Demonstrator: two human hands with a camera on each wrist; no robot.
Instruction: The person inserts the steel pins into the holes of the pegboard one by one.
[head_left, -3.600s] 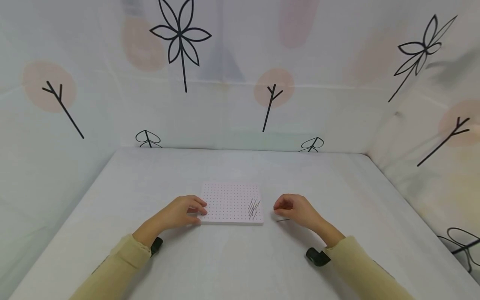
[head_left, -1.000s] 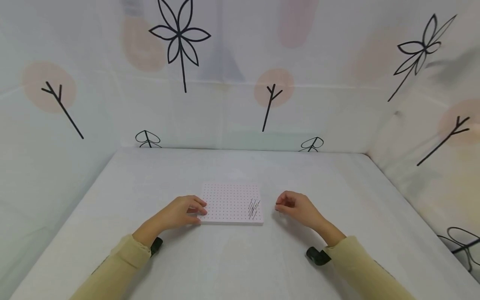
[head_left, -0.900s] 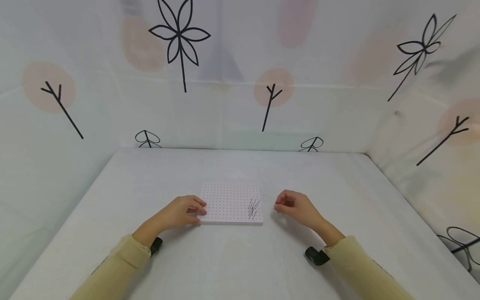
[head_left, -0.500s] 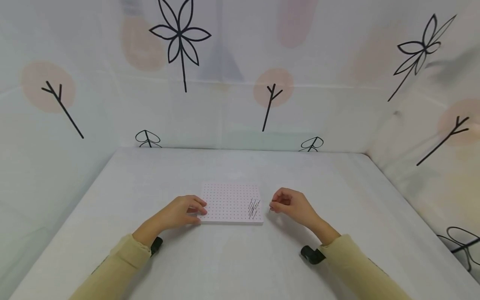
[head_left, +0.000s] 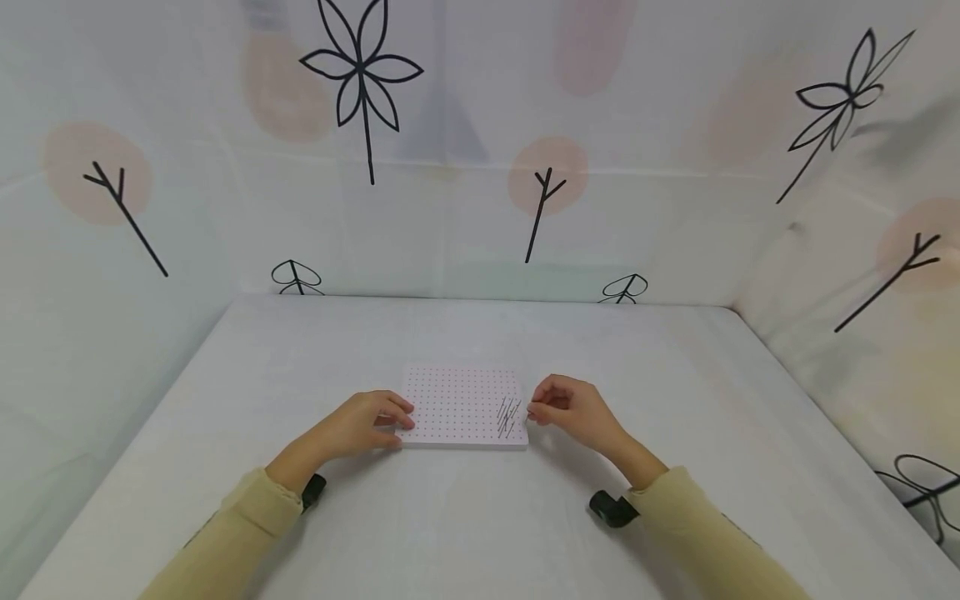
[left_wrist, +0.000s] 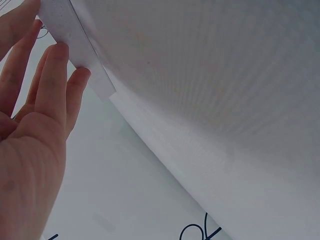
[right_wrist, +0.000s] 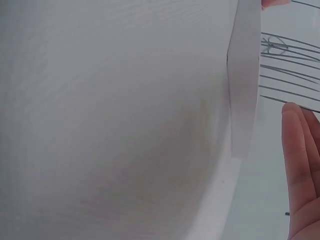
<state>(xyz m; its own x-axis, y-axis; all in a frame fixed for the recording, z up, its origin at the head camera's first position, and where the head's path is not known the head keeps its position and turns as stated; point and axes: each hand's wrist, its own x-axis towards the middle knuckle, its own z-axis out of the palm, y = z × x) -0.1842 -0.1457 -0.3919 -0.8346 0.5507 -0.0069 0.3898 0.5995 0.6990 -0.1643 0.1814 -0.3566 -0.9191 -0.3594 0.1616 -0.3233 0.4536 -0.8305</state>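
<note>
A white board with a grid of small holes lies flat on the table. Several thin dark pins stand up from its front right part. My left hand touches the board's left edge; in the left wrist view its fingers are nearly straight against the side. My right hand is at the board's right edge, just beside the standing pins. Between thumb and fingertips it pinches one thin dark pin, largely hidden by the fingers in the head view.
The table has a white cloth over it. Pale cloth walls with flower and twig prints rise behind and at both sides. A dark wrist camera is strapped below the right sleeve, another dark one below the left.
A thin pin that lay on the table by my right hand is now picked up. The right hand has moved left to the board's edge; the left hand stays still.
</note>
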